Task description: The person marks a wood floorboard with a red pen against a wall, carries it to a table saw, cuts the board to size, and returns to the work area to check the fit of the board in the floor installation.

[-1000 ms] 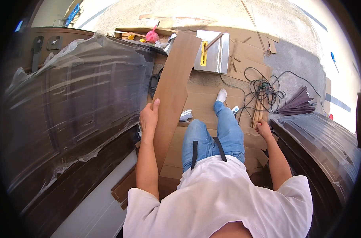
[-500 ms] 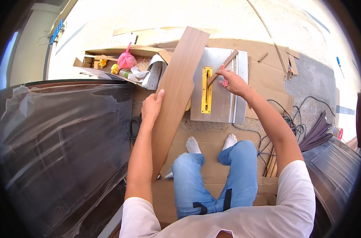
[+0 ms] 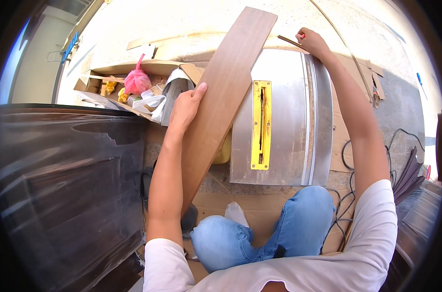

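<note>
My left hand point(image 3: 184, 109) grips the left edge of a long dark brown wooden board point(image 3: 226, 92) that slants from my knee up across the corner of a metal table saw point(image 3: 291, 117). The saw top has a yellow insert point(image 3: 261, 124) around its blade slot. My right hand point(image 3: 312, 43) reaches to the far right corner of the saw and is closed on a thin wooden stick point(image 3: 289, 41) with something small and red at my fingers. My jeans-clad knees point(image 3: 265, 228) are just below the saw.
An open cardboard box point(image 3: 133, 90) with a pink bag and white bags sits left of the saw. A dark plastic-wrapped cabinet point(image 3: 65, 180) fills the left side. Black cables point(image 3: 350, 160) and flat cardboard point(image 3: 260, 207) lie on the floor at right.
I have come closer to the saw. My right hand moved from the saw top to its far right corner, at the thin stick. My left hand stayed on the board.
</note>
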Demonstrator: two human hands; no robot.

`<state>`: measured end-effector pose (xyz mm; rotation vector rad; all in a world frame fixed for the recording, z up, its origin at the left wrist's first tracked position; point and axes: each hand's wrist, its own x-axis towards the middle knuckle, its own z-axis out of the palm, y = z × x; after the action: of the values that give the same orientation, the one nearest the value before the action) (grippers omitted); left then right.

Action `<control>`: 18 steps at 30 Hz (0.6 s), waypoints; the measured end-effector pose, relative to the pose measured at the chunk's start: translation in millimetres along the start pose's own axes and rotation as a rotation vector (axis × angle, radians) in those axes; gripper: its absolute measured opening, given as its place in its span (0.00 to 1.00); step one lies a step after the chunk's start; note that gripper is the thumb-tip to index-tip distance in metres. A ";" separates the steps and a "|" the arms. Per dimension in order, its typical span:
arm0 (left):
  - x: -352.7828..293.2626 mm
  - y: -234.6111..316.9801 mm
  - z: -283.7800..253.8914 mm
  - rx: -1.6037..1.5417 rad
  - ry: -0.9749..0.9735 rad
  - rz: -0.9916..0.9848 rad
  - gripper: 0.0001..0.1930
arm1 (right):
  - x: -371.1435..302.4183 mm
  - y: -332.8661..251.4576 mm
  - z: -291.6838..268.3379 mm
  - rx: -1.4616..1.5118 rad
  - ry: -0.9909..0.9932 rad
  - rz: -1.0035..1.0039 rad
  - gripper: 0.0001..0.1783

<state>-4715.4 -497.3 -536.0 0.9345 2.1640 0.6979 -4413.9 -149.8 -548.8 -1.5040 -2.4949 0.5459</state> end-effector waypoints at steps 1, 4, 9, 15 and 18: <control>-5.1 5.3 -0.5 0.024 -0.018 -0.032 0.40 | 2.7 -0.8 2.6 0.173 -0.264 0.099 0.19; -25.8 26.4 -4.4 0.127 -0.013 -0.067 0.41 | -5.6 -22.6 -5.2 0.071 -0.622 0.277 0.23; -37.0 33.4 3.4 0.217 0.047 -0.070 0.44 | -2.3 -20.4 -0.3 -0.046 -0.677 0.323 0.26; -34.7 40.2 15.9 0.192 0.023 -0.038 0.44 | -16.1 6.9 7.5 0.100 0.350 0.036 0.17; -39.4 36.2 10.2 0.281 0.050 -0.037 0.44 | -89.3 -25.1 8.7 0.462 0.579 0.003 0.14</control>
<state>-4672.4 -503.9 -503.4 1.0247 2.3589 0.4085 -4395.0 -240.9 -543.6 -1.2564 -1.7789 0.5416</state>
